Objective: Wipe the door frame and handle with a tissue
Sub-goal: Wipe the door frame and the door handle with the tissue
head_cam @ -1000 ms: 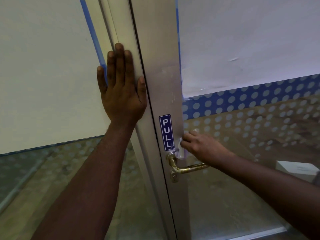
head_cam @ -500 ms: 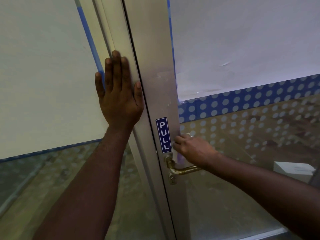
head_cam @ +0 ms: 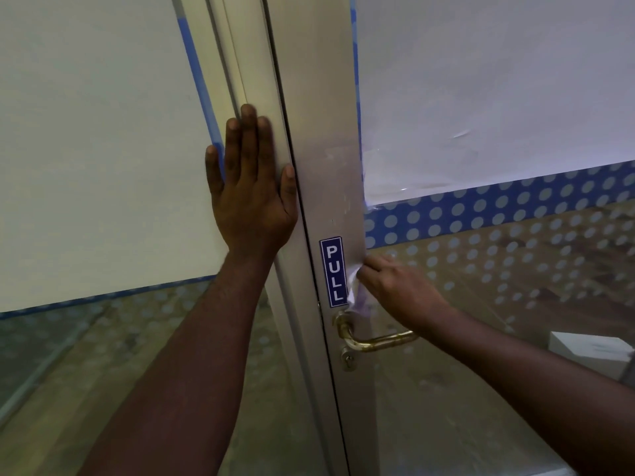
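While the left hand (head_cam: 252, 187) rests flat and spread, the right hand (head_cam: 395, 290) pinches the flimsy tissue (head_cam: 354, 292); bunching it should prevent tearing.

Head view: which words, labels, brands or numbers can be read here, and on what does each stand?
"PULL": white letters stacked downward on a blue sticker, stuck on the metal door frame just above the brass handle.
No other text, brand or number shows; the white box at lower right shows no readable print.

We are seeing a blue PULL sticker (head_cam: 332, 271) sitting upright, a blue dotted film band (head_cam: 498, 207) running across the glass, and a white box (head_cam: 589, 352) showing behind it, low right.
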Demonstrator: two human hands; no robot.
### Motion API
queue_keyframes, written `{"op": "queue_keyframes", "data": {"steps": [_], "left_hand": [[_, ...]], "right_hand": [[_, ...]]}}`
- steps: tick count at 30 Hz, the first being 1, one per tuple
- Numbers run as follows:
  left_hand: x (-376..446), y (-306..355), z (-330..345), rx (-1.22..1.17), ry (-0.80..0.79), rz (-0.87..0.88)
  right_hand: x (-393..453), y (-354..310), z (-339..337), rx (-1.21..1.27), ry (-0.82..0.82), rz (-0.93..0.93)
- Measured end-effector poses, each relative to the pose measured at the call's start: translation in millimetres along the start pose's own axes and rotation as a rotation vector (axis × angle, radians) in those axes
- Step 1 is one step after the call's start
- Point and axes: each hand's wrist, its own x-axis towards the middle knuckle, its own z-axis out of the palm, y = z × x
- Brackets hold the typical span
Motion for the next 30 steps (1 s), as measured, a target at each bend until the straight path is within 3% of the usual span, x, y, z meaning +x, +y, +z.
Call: {"op": "queue_keyframes", "data": {"steps": [3,6,9,13,15,17,20,21,23,28,30], "left_hand": [[0,-1,0,0.003,-0.002,-0.007],[0,-1,0,-0.013,-0.002,0.000],[0,-1,2,-0.024,0.005,0.005],[0,-2,2,-0.019,0.015,-0.002],[-1,-2,3,-0.019,0.011,-0.004],[-1,-2,3,-0.015,0.010,-0.002],[0,-3,3,-0.008,0.007,-0.006],[0,-2,2,-0.011,0.003,-0.006],[-1,-2,1,-0.011,-0.006,-0.009],[0,-1,-1,-0.009,-0.006,0.005],[0,-1,-1,-0.007,0.000,0.006]], "right_hand": [[24,-6,-10,0.048,0.267,0.053],[37,-14,-7,0.034,0.385,0.085],[18,-16,10,0.038,0.315,0.118],[-11,-18,29,0.051,0.023,0.129],[-11,-16,26,0.035,-0.037,0.110],[5,-10,8,0.051,0.058,0.078],[48,0,-28,0.043,0.391,0.077],[57,0,-33,0.022,0.435,0.072],[54,-5,-23,-0.012,0.375,0.035],[-12,-20,22,0.011,-0.083,-0.038],[-3,-16,16,0.058,-0.021,0.019]]}}
